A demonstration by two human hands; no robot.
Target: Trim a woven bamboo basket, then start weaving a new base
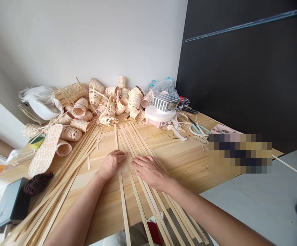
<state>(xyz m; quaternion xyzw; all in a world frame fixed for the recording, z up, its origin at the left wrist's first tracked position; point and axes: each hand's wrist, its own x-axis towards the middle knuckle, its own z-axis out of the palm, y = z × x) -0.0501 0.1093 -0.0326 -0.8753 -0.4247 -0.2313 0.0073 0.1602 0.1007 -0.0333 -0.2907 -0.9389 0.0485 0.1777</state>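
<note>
Several long, pale bamboo strips lie side by side on the wooden table, running from the baskets past the front edge. A thin crosswise strip passes over or under them near my hands; its weave is hard to make out. My left hand has bent fingers pressed together at the leftmost lengthwise strip, seemingly gripping a strip there. To its right, my right hand lies palm down across the middle strips, its fingers stretched out. The hands are a small gap apart.
Woven baskets crowd the back. A loose strip bundle runs along the left, beside a flat woven piece, dark yarn and a grey box. Scissors and a white round stand are at the right.
</note>
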